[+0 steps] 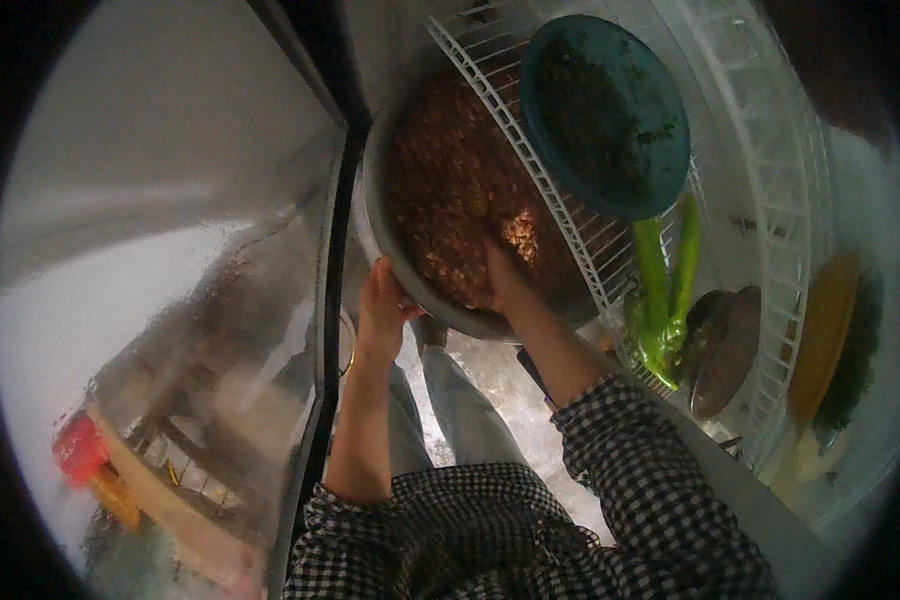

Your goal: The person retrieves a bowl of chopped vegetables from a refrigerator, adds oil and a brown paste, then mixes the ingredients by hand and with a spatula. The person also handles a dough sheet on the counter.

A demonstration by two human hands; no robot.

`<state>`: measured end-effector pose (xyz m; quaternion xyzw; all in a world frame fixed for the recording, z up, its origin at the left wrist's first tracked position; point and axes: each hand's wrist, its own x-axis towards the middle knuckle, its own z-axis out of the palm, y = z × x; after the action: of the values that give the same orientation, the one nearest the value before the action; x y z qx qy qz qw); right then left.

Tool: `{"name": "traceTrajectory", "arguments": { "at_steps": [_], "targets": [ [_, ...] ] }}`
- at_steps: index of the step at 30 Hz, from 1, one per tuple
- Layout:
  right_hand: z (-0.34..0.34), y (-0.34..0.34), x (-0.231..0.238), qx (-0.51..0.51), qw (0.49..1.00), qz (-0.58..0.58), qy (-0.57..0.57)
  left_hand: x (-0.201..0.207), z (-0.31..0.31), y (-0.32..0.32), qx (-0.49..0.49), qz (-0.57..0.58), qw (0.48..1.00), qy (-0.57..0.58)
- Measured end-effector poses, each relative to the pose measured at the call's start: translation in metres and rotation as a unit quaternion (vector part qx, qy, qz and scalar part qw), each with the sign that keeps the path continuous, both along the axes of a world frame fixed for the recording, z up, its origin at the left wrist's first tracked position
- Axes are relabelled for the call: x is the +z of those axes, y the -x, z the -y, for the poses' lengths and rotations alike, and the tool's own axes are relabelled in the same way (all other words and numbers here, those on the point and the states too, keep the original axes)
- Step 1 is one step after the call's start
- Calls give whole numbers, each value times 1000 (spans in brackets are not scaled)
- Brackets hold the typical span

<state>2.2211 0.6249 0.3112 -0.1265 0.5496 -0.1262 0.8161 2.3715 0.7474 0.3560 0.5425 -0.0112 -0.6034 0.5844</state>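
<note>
A large round grey basin (427,297) holds a reddish-brown, crumbly mass that looks like minced meat or filling (440,180). On the near left of its rim my left hand (378,305) is closed, the fingers partly hidden by the basin's edge. Over the near rim reaches my right hand (502,275), touching the mass. Its fingers are sunk in or hidden there, so their pose does not show. A paler patch of the mass lies just right of these fingers. The basin's right side passes beneath a white wire shelf (540,175).
On the wire shelf sit a teal bowl (610,120) of dark green bits and a bag of green stalks (660,290). A dark round item (725,350) lies beside them. Further right are wire racks (780,220). A glass door with a black frame (332,300) stands close on the left.
</note>
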Motion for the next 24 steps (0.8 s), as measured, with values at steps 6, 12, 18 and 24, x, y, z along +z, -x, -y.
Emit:
{"name": "traceTrajectory", "arguments": {
  "at_steps": [6, 12, 18, 24],
  "targets": [
    [6, -21, -41, -69, 997, 33, -4, -5, -4, -4, -3, -39, 999, -31],
    [18, -41, -46, 80, 939, 56, 330, 0, -4, -5, 5, -12, 999, -36],
    [9, -41, -1, 1, 898, 138, 418, 15, -36, 4, 102, 30, 991, -78],
    [-29, -21, 45, -85, 884, 261, 379, 46, -59, 21, 176, -73, 981, 48]
  ]
}}
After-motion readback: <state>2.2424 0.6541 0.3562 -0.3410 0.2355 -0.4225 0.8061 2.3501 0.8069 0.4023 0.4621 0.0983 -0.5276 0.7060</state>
